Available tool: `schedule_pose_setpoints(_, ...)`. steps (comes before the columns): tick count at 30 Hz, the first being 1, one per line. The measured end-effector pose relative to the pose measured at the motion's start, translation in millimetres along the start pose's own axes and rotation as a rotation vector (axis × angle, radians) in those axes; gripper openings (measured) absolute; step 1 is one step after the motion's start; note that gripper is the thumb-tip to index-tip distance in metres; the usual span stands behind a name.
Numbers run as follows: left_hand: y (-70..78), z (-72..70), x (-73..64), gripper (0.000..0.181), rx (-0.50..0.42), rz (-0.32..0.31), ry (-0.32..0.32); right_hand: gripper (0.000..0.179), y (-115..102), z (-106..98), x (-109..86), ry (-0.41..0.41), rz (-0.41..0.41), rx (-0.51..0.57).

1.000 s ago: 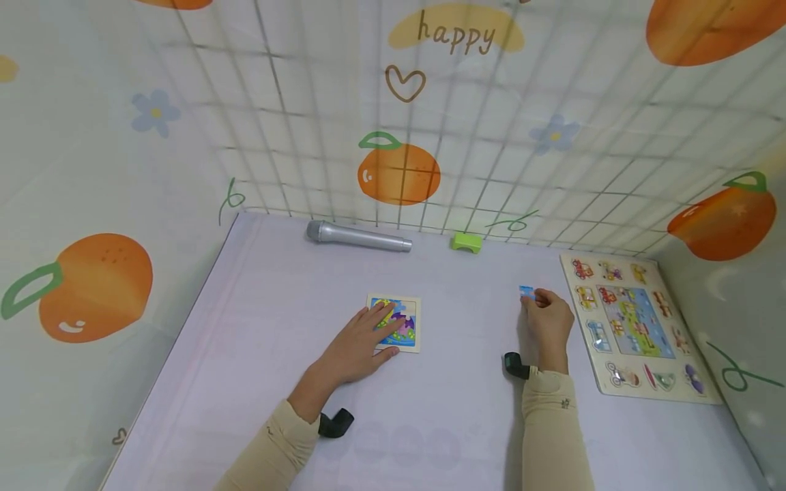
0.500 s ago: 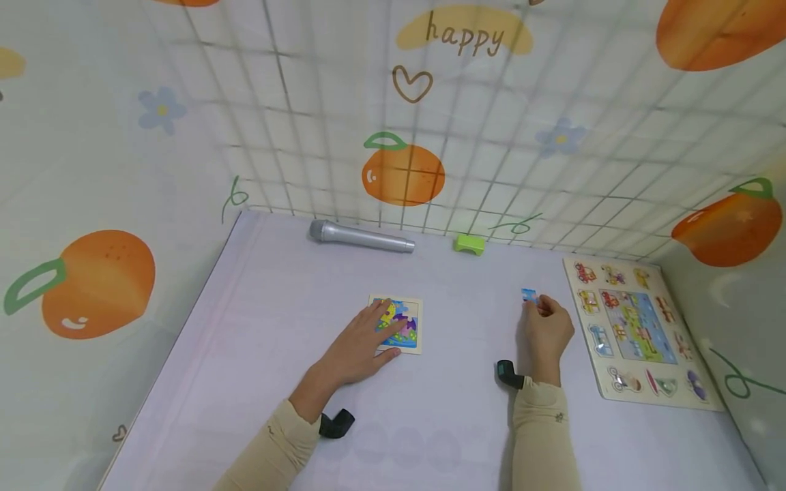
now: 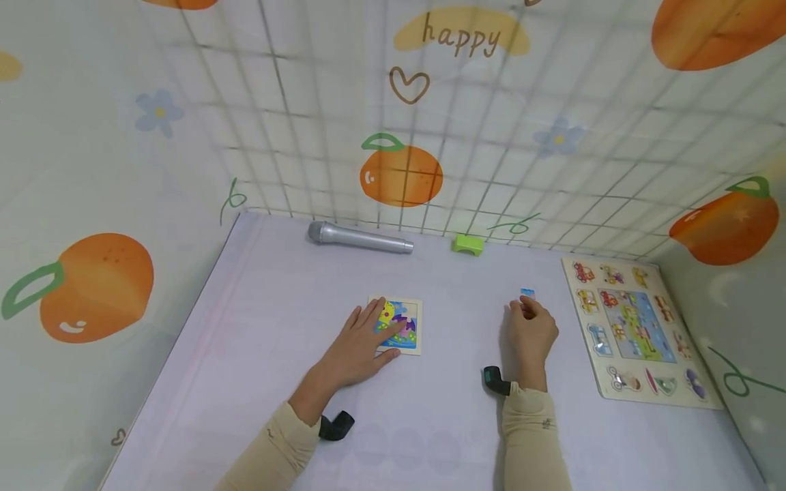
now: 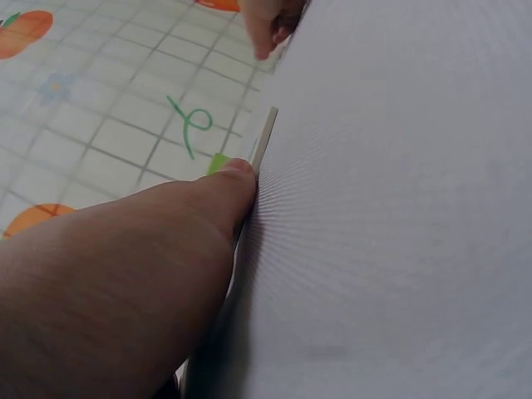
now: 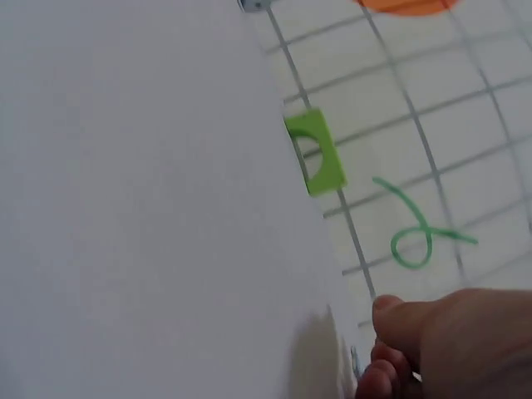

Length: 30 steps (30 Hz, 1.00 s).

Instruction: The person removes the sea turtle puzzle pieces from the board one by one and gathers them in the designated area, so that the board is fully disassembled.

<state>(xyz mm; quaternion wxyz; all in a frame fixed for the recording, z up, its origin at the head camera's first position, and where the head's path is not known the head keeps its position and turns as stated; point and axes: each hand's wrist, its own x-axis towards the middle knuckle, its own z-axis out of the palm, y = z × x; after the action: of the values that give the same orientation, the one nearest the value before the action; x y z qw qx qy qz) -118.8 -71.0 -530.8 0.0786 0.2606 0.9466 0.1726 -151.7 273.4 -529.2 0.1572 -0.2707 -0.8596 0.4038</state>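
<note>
My left hand [image 3: 353, 344] lies palm down, fingers spread, over the left part of a small framed jigsaw puzzle [image 3: 409, 346]. Its yellow, blue and purple picture shows between and beyond the fingers. In the left wrist view, the thumb [image 4: 237, 174] rests along the puzzle's edge [image 4: 266, 137]. My right hand [image 3: 533, 334] is low at the right, fingers curled, with its fingertips at the near edge of a small blue puzzle piece [image 3: 527, 292]. The fingers cover part of that piece, and I cannot tell whether they pinch it.
A silver toy microphone [image 3: 362, 237] lies along the back edge, with a green arch-shaped block [image 3: 468, 245] to its right. At the far right lies a large picture puzzle board [image 3: 589, 354] with vehicle shapes. A printed cloth over a wire grid [image 3: 491, 184] closes the back.
My right hand has shifted left and slightly toward me, its fingertips passing in front of the blue piece, which stays in place. My left hand stays on the framed puzzle.
</note>
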Motion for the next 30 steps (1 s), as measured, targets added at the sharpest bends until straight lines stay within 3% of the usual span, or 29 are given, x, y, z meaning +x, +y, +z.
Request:
schedule_pose_setpoints(6, -1.9, -0.2, 0.3, 0.059, -0.008, 0.006, -0.002, 0.032, -25, 14, -20.2, -0.115, -0.104, -0.013)
schedule_pose_setpoints(18, -0.8, -3.2, 0.8, 0.060, -0.014, -0.009, -0.007, 0.025, -67, 48, -59.4, -0.478, -0.223, -0.069)
schedule_pose_setpoints(24, -1.5, -3.2, 0.4, 0.061, -0.015, -0.004, -0.024, 0.024, -79, 62, -73.6, -0.562, -0.270, -0.063)
schedule_pose_setpoints(30, -3.4, -1.7, 1.1, 0.061, -0.007, 0.007, -0.013, 0.025, -88, 67, -81.0, -0.619, -0.262, -0.066)
